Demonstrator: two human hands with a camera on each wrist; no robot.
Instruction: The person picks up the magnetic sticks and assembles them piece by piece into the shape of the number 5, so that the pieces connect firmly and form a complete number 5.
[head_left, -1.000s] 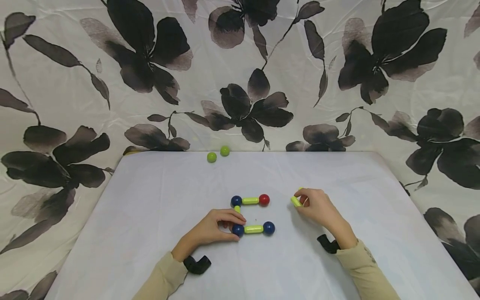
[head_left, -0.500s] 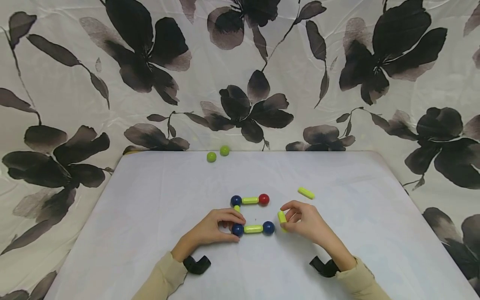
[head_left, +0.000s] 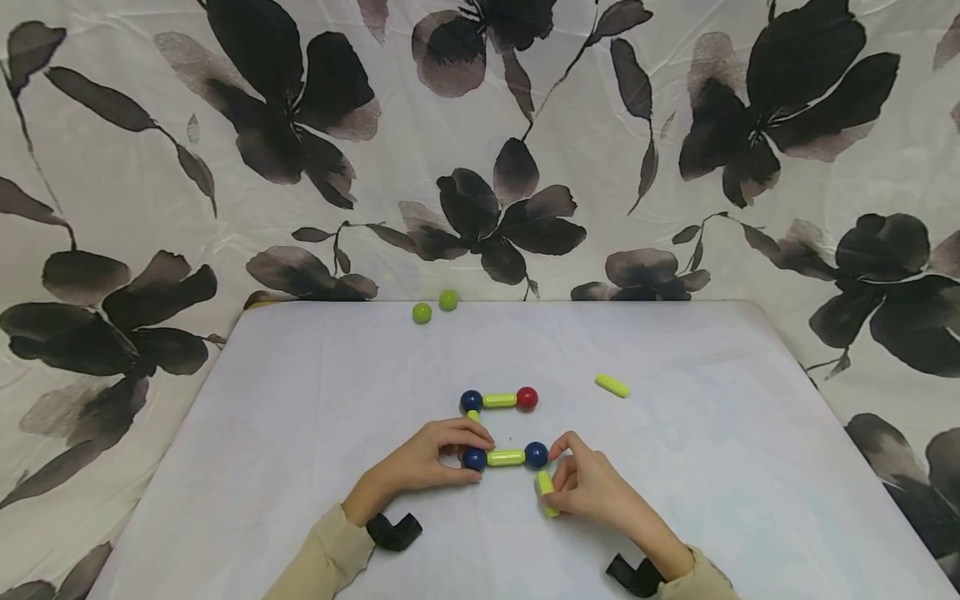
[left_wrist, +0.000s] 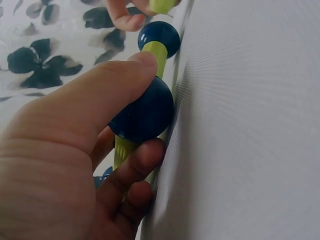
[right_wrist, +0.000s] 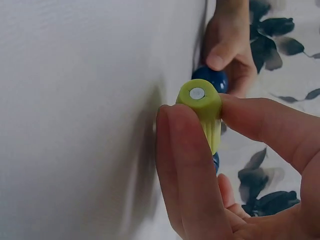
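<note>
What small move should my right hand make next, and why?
Probably seat the held rod against the rightmost blue ball: your right hand pinches it close to that ball, while your left hand grips the near-left blue ball.

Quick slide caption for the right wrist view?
Right hand pinches a ribbed yellow-green rod; beyond, the left hand grips a glossy dark-blue ball.

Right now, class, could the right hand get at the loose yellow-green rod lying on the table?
Probably yes: only bare table shows between the right hand and the loose rod. That hand pinches a second rod, though, so it would likely need to set that down first.
</note>
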